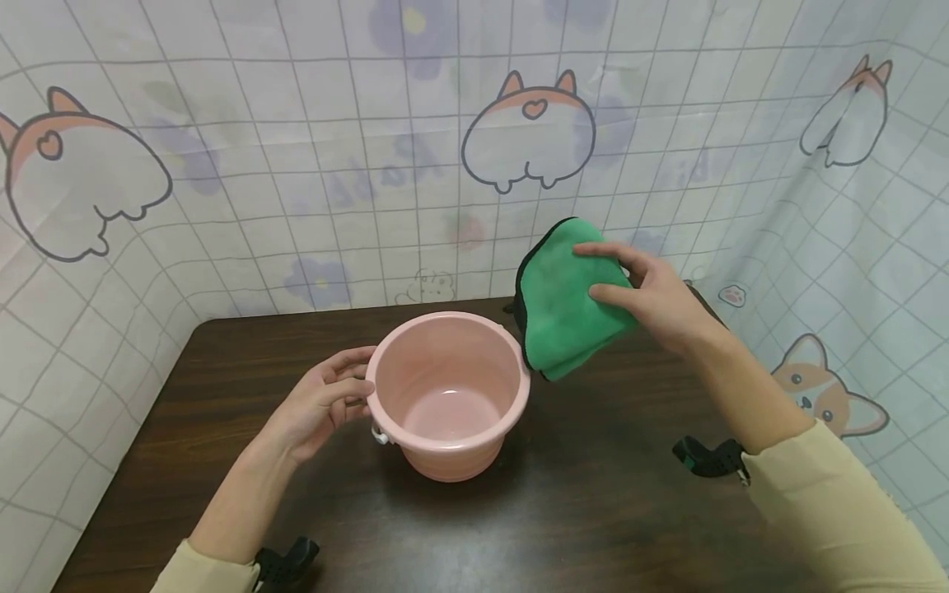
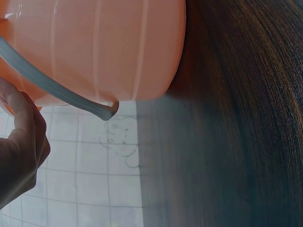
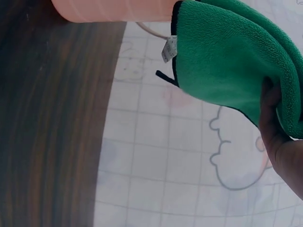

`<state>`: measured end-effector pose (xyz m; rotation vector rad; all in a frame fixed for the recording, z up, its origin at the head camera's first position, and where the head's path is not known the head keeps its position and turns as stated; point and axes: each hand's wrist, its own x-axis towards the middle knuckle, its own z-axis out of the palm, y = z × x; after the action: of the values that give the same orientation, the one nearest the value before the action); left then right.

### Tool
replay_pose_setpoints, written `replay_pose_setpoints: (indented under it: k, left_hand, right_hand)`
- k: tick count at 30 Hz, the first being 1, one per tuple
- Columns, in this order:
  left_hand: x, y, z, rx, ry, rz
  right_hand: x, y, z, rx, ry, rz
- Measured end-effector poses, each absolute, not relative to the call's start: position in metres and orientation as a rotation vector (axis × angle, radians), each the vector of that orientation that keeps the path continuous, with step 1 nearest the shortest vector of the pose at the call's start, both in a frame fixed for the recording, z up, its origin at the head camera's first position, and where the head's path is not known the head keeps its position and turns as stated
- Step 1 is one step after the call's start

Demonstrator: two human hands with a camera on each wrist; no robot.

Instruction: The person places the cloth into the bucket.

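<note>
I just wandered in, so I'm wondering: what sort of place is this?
Probably a small staged corner for filming handwork: a dark table stands before a wrinkled, cartoon-printed wall covering, and black devices sit at both wrists.

A small screened-off corner is shown, built around a table (image 1: 586,511); whether it stands in a home or a studio cannot be told. The table is enclosed at the back and on both sides by a sheet (image 1: 356,115), printed with a tile-like grid, corgis (image 1: 528,140), a paw (image 1: 732,296) and pale flowers. Real tile is ruled out by its creases and wavy lines. A household note is given by the bucket (image 1: 452,465) and the cloth (image 1: 559,301), while a recording setup is suggested by the black devices (image 1: 712,458) worn near the sleeve ends (image 1: 778,457).
</note>
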<state>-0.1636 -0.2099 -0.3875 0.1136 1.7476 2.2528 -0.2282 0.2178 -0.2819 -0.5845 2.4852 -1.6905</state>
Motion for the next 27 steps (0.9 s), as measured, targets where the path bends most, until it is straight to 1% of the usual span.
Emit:
replay_pose_setpoints:
  k: [12, 27]
  left_hand:
    - [-0.163, -0.209, -0.385, 0.095, 1.748, 2.253]
    - [-0.163, -0.209, -0.386, 0.103, 1.759, 2.249]
  right_hand:
    - [-0.23, 0.205, -0.267, -0.659, 2.386, -1.825]
    - [-0.227, 0.188, -0.261, -0.859, 2.158, -1.948]
